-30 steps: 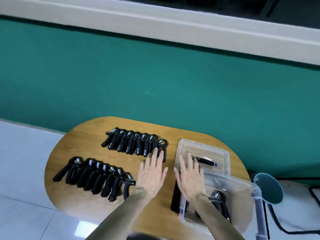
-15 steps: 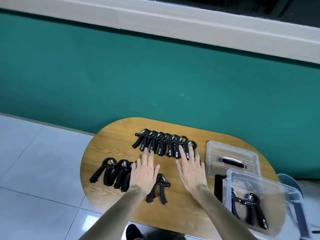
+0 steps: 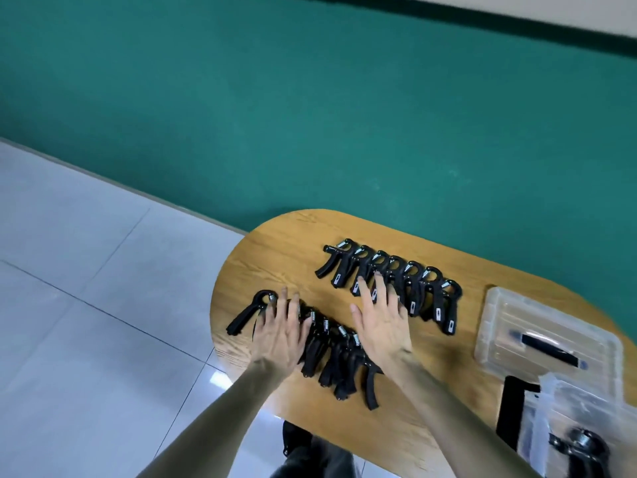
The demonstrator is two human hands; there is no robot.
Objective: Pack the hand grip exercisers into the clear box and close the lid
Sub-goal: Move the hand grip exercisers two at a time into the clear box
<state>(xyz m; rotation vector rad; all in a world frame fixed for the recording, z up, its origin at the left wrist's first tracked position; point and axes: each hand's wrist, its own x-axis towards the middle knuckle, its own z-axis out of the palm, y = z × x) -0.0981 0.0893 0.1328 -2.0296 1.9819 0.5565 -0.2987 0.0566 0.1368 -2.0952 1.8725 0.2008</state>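
Two rows of black hand grip exercisers lie on the oval wooden table (image 3: 282, 257). My left hand (image 3: 281, 334) hovers flat with spread fingers over the left part of the near row (image 3: 331, 353). My right hand (image 3: 381, 322) is spread between the rows, its fingertips over the far row (image 3: 413, 288). Neither hand holds anything. The clear box (image 3: 565, 408) stands at the lower right with at least one exerciser (image 3: 582, 446) inside. Its clear lid (image 3: 544, 336), with a black handle, lies flat beside it.
A green wall (image 3: 310, 115) runs behind the table. Pale floor tiles (image 3: 86, 305) lie to the left. A flat black object (image 3: 510, 408) rests on the table next to the box. A dark shoe or trouser leg (image 3: 310, 453) shows below the table's near edge.
The view has swung left and tilted. Both hands moved left from the box side to the exerciser rows, the left hand now over the near row's left part.
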